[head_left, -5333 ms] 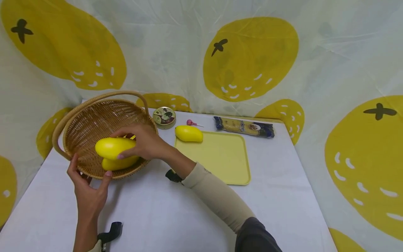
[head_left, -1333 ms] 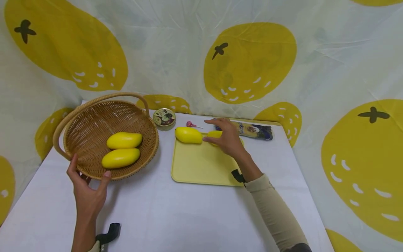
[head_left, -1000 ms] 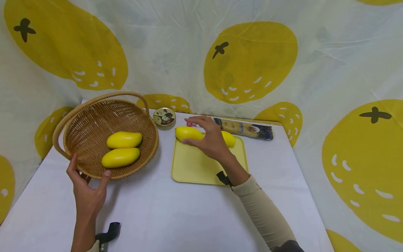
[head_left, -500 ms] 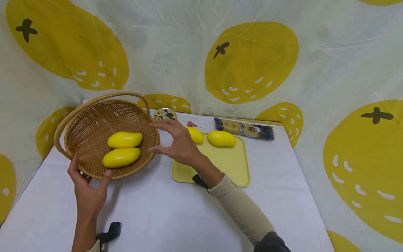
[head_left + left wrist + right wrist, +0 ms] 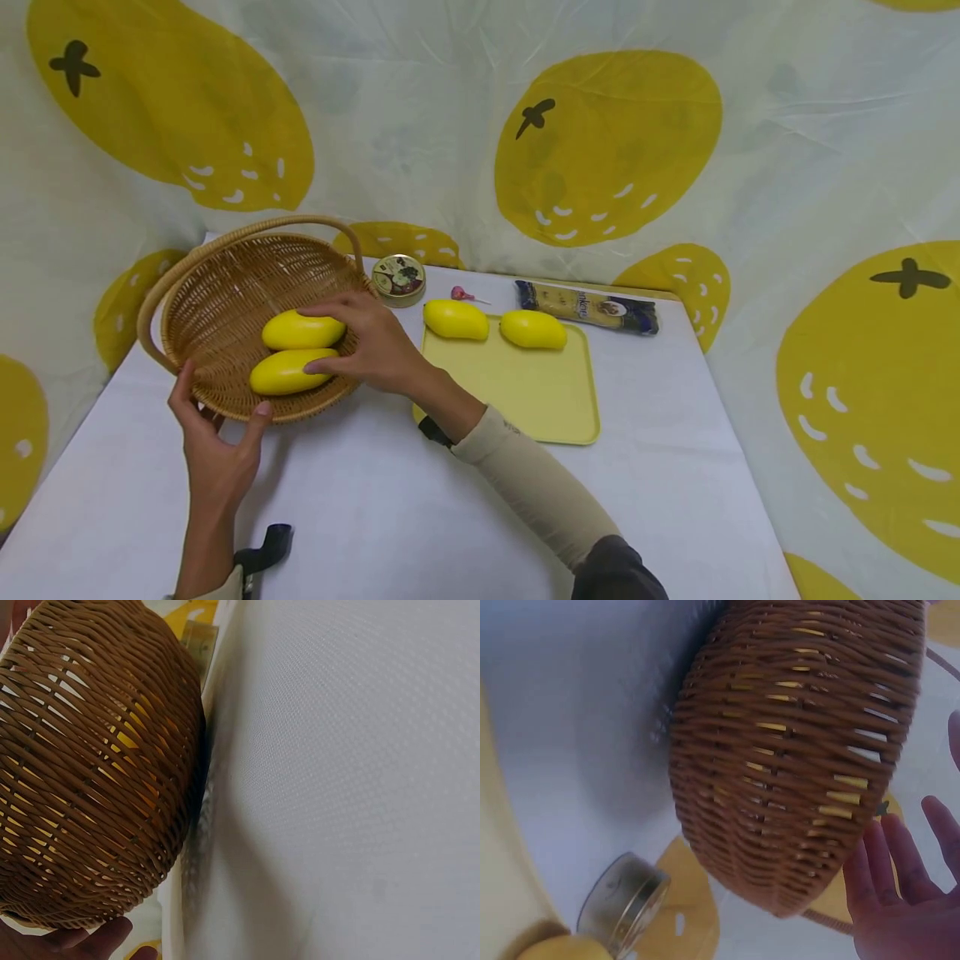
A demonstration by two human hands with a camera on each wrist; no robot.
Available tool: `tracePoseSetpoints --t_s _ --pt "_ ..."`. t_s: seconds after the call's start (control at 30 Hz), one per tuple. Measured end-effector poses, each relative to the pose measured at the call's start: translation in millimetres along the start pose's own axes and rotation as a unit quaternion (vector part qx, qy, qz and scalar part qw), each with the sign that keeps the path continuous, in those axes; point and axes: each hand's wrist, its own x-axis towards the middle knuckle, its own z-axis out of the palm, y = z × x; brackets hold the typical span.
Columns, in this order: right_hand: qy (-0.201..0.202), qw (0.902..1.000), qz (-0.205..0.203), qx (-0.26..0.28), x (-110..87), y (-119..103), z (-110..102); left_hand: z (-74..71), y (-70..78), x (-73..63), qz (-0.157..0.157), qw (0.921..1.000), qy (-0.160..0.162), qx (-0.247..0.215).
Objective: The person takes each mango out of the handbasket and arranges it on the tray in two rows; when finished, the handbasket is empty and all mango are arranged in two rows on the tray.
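Observation:
A wicker basket (image 5: 217,333) with a tall handle stands tilted at the left, and my left hand (image 5: 217,450) grips its near rim, thumb on the edge. Two yellow mangoes lie in it, an upper mango (image 5: 288,330) and a lower mango (image 5: 279,373). Reaching over the basket's right rim is my right hand (image 5: 378,346), fingers spread, fingertips at the far side of the upper mango and thumb over the lower one. In the right wrist view, its fingers (image 5: 907,862) look extended beside the basket wall (image 5: 795,750). The left wrist view shows the basket's underside (image 5: 97,765).
Two more mangoes, a left mango (image 5: 456,320) and a right mango (image 5: 533,330), lie at the far edge of a yellow tray (image 5: 517,400). Behind are a round tin (image 5: 398,279), a pink lollipop (image 5: 461,293) and a pasta packet (image 5: 588,307). A patterned curtain (image 5: 420,125) hangs beyond the table.
Since the oldest frame, one mango has gone from the right hand to the tray's right side. The right hand has then swung back left into the basket. The left hand stays on the rim.

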Motion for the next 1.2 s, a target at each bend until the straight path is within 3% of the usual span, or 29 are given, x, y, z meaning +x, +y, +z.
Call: tracePoseSetpoints --t_s 0.13,0.33,0.53,0.7,0.9,1.2 --pt "-0.053 0.9980 0.027 -0.022 8.7 -3 10 -0.3 -0.2 -0.1 0.001 1.0000 -0.002 0.002" --pt "-0.154 0.9856 0.045 -0.052 24.3 -7 20 -0.6 -0.8 -0.6 -0.004 1.0000 -0.002 0.003" --pt "-0.209 0.9744 0.054 -0.063 37.6 -6 27 0.0 -0.7 -0.8 -0.007 0.9999 -0.003 0.007" --pt "-0.260 0.9580 0.087 -0.085 48.1 -6 34 -0.5 -0.5 -1.1 -0.008 0.9999 -0.003 0.008" --pt "-0.289 0.9470 0.094 -0.106 56.2 -3 42 -0.6 -0.9 -1.0 -0.005 1.0000 -0.003 0.006" --pt "-0.305 0.9418 0.080 -0.115 63.5 -1 52 -0.2 -0.4 -1.1 -0.006 1.0000 -0.002 0.003"
